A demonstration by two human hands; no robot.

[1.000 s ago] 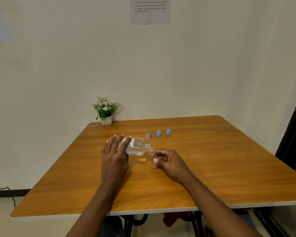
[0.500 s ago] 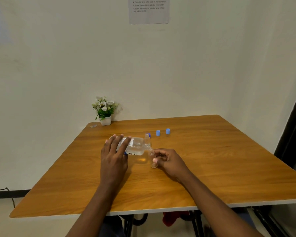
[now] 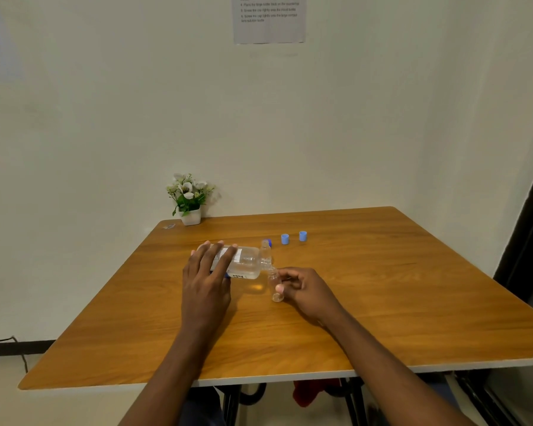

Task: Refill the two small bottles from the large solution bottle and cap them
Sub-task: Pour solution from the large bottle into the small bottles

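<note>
Presently on record:

- Left hand (image 3: 206,281): reaches forward over the table (image 3: 382,302), palm down. Its fingers lie across the large solution bottle (image 3: 248,265) and grip it; the thumb is hidden beneath.
- Large solution bottle: held near level above the table's middle, neck pointing right, mouth at the top of the small bottle (image 3: 273,285).
- Right hand (image 3: 303,289): low at the table, thumb and fingers pinching the small bottle, which stands upright.
- Second small bottle (image 3: 265,245): upright just behind the large bottle's neck, lower part hidden.
- Dark blue cap (image 3: 270,241): behind it, mostly hidden.
- Light blue cap (image 3: 285,239) and second light blue cap (image 3: 302,236): side by side farther right, apart from the bottles.
- Liquid at the mouth: too small to tell.
- Label print: unreadable.
- Potted plant (image 3: 189,201): far left corner of the table.
- Printed sheet (image 3: 269,20): on the wall, cut off at the top.
</note>
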